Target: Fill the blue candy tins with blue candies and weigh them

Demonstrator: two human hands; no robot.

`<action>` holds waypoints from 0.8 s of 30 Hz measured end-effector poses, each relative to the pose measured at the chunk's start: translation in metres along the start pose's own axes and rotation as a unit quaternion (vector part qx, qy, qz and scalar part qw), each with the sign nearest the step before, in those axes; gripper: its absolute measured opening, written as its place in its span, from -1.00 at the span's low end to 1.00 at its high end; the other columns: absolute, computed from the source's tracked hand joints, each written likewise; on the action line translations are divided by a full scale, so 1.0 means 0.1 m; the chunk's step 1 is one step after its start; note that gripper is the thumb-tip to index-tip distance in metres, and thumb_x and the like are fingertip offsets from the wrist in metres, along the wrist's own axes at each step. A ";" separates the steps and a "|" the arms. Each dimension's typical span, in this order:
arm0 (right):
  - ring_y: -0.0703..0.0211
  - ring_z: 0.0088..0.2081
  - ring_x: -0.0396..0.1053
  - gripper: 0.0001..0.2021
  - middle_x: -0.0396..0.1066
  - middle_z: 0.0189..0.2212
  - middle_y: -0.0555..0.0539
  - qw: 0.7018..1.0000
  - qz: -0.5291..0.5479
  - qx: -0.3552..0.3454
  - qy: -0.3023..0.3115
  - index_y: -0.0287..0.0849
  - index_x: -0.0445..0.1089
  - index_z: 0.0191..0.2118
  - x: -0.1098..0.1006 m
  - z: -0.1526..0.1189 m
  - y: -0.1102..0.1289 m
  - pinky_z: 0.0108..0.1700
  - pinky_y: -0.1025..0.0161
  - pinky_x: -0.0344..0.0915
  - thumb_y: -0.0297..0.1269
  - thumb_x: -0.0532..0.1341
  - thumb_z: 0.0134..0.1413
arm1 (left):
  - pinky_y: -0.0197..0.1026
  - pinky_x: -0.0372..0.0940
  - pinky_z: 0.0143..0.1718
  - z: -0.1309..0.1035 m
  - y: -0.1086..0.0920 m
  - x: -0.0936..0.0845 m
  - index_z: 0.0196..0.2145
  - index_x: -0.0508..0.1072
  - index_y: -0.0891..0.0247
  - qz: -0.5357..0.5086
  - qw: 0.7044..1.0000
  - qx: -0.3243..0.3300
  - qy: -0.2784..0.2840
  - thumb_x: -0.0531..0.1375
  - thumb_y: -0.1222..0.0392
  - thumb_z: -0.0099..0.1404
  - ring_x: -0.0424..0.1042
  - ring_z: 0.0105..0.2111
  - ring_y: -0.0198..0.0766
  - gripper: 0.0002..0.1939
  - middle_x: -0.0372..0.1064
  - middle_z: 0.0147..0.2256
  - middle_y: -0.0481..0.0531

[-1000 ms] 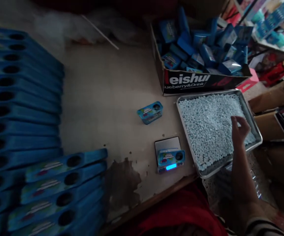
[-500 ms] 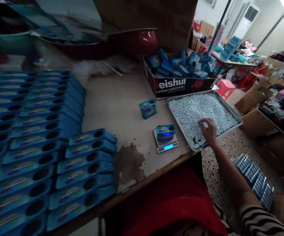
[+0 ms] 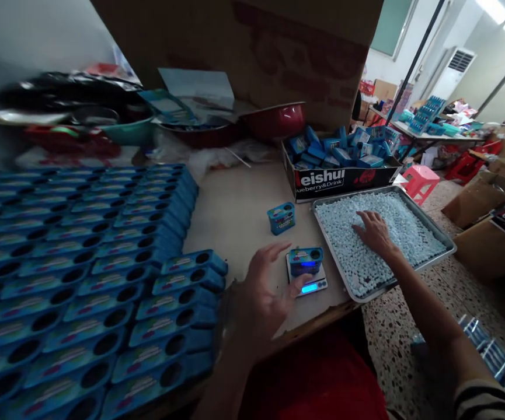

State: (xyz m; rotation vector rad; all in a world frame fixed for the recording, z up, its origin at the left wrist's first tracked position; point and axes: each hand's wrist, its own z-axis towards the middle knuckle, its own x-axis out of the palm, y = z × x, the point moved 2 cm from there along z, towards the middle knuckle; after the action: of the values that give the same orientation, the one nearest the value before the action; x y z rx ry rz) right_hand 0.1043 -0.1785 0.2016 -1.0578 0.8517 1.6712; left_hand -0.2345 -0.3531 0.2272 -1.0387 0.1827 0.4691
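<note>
My left hand (image 3: 270, 286) hovers left of a small digital scale (image 3: 326, 284), thumb and fingers apart and nothing between them; motion blurs it. On the scale stands a blue plastic container (image 3: 299, 255) with a hole in its top, and the display glows blue. Behind it, a second blue container (image 3: 281, 219) stands upright on the table. My right hand (image 3: 373, 232) rests with spread fingers on the pale blue pellets (image 3: 344, 233) that fill a metal tray (image 3: 354, 296). Whether any pellets are under its fingertips I cannot tell.
Rows of blue containers (image 3: 103, 256) cover the left of the table (image 3: 234, 192). A printed carton (image 3: 344, 178) full of small blue packs stands behind the tray. Red bowls (image 3: 278, 119) sit at the back. A pink stool (image 3: 421, 181) and cardboard boxes (image 3: 488, 192) lie beyond.
My left hand has come into view beside the scale. My right hand has opened from curled fingers to spread ones over the pellets. The whole view has shifted.
</note>
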 end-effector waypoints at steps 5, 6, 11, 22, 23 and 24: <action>-0.19 0.16 0.40 -0.65 0.55 0.14 -0.28 0.997 -0.040 -0.013 0.061 -0.10 0.51 0.25 0.03 0.05 0.06 0.21 0.01 0.29 -0.17 0.12 0.56 | 0.33 0.30 0.44 0.30 0.27 0.11 0.43 0.36 -0.06 -0.018 0.998 -0.045 0.035 0.58 0.01 0.19 0.38 0.42 0.24 -0.08 0.37 0.38 0.18; -0.17 0.11 0.42 -0.69 0.55 0.08 -0.29 0.996 -0.052 -0.006 0.073 -0.11 0.55 0.17 0.04 0.03 0.06 0.16 0.04 0.30 -0.17 0.12 0.56 | 0.34 0.28 0.45 0.30 0.34 0.12 0.44 0.34 -0.07 -0.018 0.997 -0.056 0.040 0.60 0.04 0.16 0.36 0.43 0.25 -0.03 0.36 0.39 0.19; -0.04 -0.15 0.46 -0.79 0.55 -0.19 -0.21 0.996 -0.011 0.052 0.075 -0.13 0.53 -0.20 0.00 0.00 -0.13 -0.10 0.14 0.26 -0.18 0.21 0.44 | 0.33 0.32 0.42 0.19 0.65 0.11 0.47 0.26 -0.08 -0.060 0.988 -0.115 0.080 0.63 0.07 0.11 0.37 0.44 0.23 0.08 0.41 0.37 0.23; 0.20 -0.46 0.16 -0.76 0.38 -0.44 -0.02 0.682 0.704 0.192 -0.045 -0.02 0.29 -0.40 -0.18 0.29 -0.88 -0.49 0.27 0.00 -0.07 0.29 0.18 | 0.36 0.36 0.40 0.13 0.60 -0.07 0.40 0.35 -0.06 -0.063 0.984 -0.150 0.073 0.60 0.02 0.15 0.45 0.37 0.18 -0.07 0.49 0.31 0.20; 0.19 -0.44 0.21 -0.76 0.42 -0.43 -0.04 0.646 0.742 0.175 -0.044 -0.02 0.32 -0.42 -0.16 0.33 -0.87 -0.51 0.28 0.01 -0.09 0.33 0.18 | 0.36 0.37 0.39 0.14 0.59 -0.08 0.39 0.36 -0.06 -0.060 0.985 -0.147 0.064 0.58 0.01 0.16 0.46 0.36 0.17 -0.10 0.50 0.29 0.19; 0.18 -0.42 0.26 -0.75 0.48 -0.43 -0.05 0.615 0.769 0.170 -0.047 -0.03 0.34 -0.44 -0.14 0.36 -0.86 -0.53 0.29 0.03 -0.14 0.36 0.18 | 0.34 0.39 0.38 0.14 0.58 -0.09 0.38 0.36 -0.05 -0.059 0.986 -0.144 0.054 0.56 0.02 0.18 0.46 0.36 0.17 -0.13 0.51 0.28 0.18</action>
State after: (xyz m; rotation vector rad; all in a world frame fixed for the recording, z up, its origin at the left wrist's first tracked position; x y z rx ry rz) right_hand 0.1792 -0.1246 0.2224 0.3972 2.2194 2.5859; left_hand -0.2700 -0.3193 0.1924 -1.3531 0.1508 0.3367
